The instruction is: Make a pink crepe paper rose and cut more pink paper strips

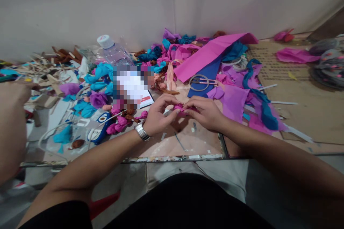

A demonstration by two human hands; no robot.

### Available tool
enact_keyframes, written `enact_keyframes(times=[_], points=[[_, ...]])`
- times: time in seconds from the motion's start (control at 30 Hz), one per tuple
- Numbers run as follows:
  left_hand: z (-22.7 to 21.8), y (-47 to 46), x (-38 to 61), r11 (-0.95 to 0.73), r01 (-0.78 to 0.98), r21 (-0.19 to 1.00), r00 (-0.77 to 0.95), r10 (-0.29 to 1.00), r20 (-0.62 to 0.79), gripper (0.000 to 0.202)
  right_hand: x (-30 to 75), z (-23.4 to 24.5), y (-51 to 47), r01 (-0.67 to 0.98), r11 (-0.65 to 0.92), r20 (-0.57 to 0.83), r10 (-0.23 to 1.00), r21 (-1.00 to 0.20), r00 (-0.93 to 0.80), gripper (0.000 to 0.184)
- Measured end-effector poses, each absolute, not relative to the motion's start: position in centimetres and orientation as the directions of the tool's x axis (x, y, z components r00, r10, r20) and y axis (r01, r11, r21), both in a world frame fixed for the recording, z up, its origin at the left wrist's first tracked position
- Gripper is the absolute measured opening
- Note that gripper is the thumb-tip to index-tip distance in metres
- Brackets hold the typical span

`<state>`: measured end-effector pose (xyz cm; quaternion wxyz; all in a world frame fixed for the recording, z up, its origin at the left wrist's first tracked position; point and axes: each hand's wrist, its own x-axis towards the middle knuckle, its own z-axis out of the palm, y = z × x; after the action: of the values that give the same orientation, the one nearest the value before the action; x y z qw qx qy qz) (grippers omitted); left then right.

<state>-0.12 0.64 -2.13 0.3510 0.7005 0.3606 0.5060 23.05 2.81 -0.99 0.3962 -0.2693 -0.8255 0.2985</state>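
Both my hands meet over the front of the table, fingers pinched on a small crumpled piece of pink crepe paper (178, 107). My left hand (160, 114), with a metal watch (142, 131) at the wrist, grips its left side. My right hand (205, 112) holds the other side; the fingers hide part of the paper. Just beyond them lie a blue sheet (199, 86), a hair clip and ring (199, 83), and a large folded pink sheet (212, 57). Left of my left hand sit several knotted pink paper balls (118, 126).
A plastic bottle (115, 52) stands behind a partly blurred phone (146, 101). Wood scraps (53, 78) and blue paper pieces crowd the left. Purple paper (235, 102) and cardboard (285, 68) lie right. Another person's arm (12, 125) reaches in at the left edge.
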Motion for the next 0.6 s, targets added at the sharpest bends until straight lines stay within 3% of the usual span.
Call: enact_keyframes(times=[0.6], points=[[-2.08, 0.28, 0.2, -0.538, 0.185, 0.823, 0.195, 0.841, 0.505, 0.022, 22.66, -1.32, 2.68, 0.222, 0.652, 0.481, 0.711, -0.725, -0.513, 0.015]])
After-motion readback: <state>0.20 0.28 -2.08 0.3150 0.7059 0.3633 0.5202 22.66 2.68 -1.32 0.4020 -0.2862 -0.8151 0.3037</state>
